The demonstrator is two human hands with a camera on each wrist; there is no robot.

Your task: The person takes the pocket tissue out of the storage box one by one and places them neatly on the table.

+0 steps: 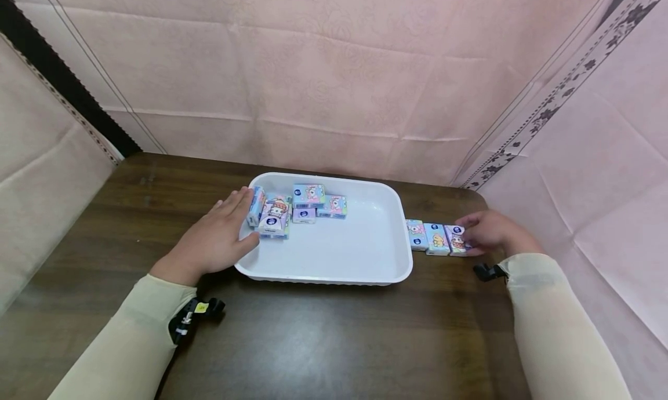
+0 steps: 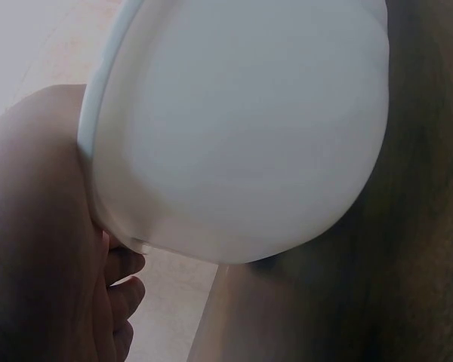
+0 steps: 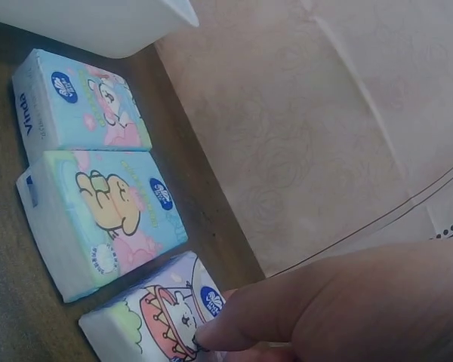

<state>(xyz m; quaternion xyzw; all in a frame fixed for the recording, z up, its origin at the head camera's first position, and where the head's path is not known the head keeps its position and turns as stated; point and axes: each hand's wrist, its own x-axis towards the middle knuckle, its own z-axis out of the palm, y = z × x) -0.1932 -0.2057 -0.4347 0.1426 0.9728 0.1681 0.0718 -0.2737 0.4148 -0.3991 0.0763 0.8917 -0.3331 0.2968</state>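
A white tray [image 1: 334, 249] sits on the table with several small tissue packs [image 1: 309, 195] in its left half, some stacked. My left hand [image 1: 216, 237] rests at the tray's left rim, fingers extended and the thumb over the edge. The left wrist view shows that hand against the tray's outer wall [image 2: 241, 136]. Right of the tray, three packs lie in a row: a pink-and-blue one [image 1: 416, 235], a blue one with a yellow bear [image 3: 121, 215] and a purple one [image 3: 166, 309]. My right hand [image 1: 490, 235] pinches the purple pack at its right end.
The dark wooden table [image 1: 313, 336] extends in front of the tray. Pale cloth [image 1: 334, 87] hangs behind it and along both sides. A black strap [image 1: 195, 316] with a small device circles the left wrist.
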